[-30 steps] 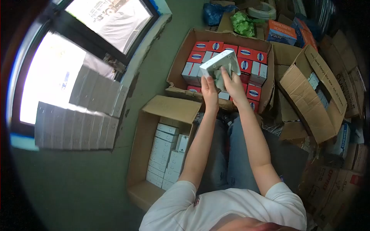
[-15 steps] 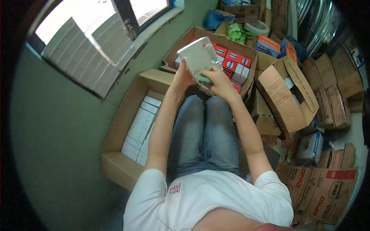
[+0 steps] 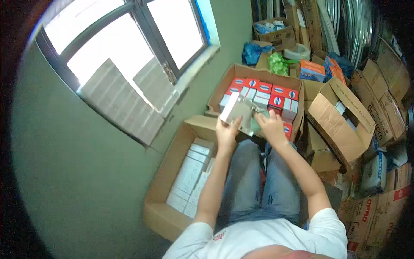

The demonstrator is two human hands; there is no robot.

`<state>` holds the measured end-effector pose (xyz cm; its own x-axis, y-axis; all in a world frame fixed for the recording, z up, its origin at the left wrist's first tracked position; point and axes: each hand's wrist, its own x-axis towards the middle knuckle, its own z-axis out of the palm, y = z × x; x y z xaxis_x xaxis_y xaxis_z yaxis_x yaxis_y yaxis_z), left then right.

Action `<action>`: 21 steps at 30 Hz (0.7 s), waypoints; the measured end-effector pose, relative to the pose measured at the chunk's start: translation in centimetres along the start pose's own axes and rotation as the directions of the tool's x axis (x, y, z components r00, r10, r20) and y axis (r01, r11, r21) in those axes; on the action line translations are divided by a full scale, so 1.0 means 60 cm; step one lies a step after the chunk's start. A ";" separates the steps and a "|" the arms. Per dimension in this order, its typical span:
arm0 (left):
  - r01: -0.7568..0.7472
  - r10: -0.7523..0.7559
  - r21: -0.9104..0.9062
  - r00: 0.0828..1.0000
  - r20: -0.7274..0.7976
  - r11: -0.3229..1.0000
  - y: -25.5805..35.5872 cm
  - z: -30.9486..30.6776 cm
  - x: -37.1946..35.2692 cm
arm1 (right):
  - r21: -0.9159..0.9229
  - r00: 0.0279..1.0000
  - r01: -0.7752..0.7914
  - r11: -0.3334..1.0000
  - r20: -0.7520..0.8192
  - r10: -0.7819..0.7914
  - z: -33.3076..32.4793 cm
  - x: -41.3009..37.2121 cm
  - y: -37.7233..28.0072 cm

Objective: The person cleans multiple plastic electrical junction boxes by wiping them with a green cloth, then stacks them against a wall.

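A pale, shallow square case [image 3: 236, 113] is held up above my knees, tilted, with its hollow side partly showing. My left hand [image 3: 228, 131] grips its lower left edge, thumb over the near side. At its right edge my right hand [image 3: 271, 125] is closed on a greenish cloth [image 3: 261, 122], its fingers bent against the case. Just beyond the case stands an open carton [image 3: 298, 93] of red and white boxes [image 3: 276, 102].
An open carton [image 3: 156, 190] with white boxes [image 3: 186, 175] stands at my left, below the window [image 3: 166, 69]. On the right are an open-flapped carton [image 3: 334, 114], orange and blue boxes [image 3: 312, 71] and stacked cardboard [image 3: 375, 216]. A green bag [image 3: 278, 64] lies behind.
The view has shifted, so everything sits further right and lower. The case is turned to a different tilt, and my left hand now holds it lower with its thumb across the near side.
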<state>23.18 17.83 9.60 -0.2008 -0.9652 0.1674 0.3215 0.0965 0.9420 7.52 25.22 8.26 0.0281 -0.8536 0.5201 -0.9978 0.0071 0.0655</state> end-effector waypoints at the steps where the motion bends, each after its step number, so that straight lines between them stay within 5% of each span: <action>1: -0.050 0.050 0.022 0.999 0.001 0.999 -0.016 0.005 0.013 | 0.026 0.997 -0.039 0.999 0.071 0.037 0.011 0.005 0.002; 3: -0.074 0.073 0.052 0.997 0.023 0.996 -0.006 0.012 0.012 | 0.154 0.907 -0.044 0.987 0.421 -0.025 0.042 -0.007 -0.006; 6: -0.068 0.068 -0.015 0.998 0.003 0.998 -0.042 -0.002 0.033 | 0.316 0.982 0.164 0.934 0.041 -0.186 0.031 -0.033 0.004; 10: -0.102 0.112 0.149 0.992 -0.058 0.984 -0.033 0.007 0.027 | 0.007 0.999 0.032 0.999 0.012 -0.032 -0.003 0.015 0.032; 13: -0.131 0.139 0.190 0.990 -0.032 0.973 -0.037 0.016 0.040 | 0.030 1.000 0.014 0.999 0.025 -0.014 0.011 0.025 0.036; 17: -0.142 0.119 0.331 0.989 0.089 0.933 -0.002 -0.001 0.052 | 0.217 0.979 0.180 0.960 0.052 -0.195 0.003 -0.002 0.030; 21: -0.204 0.192 0.239 0.979 0.072 0.949 -0.005 0.014 0.031 | 0.107 0.998 0.062 0.992 0.024 -0.065 0.009 0.000 0.058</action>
<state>21.93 16.22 9.88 -0.2019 -0.9086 0.3656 0.1253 0.3462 0.9297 4.04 24.94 8.05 0.0913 -0.8646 0.4941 -0.9948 -0.1013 0.0065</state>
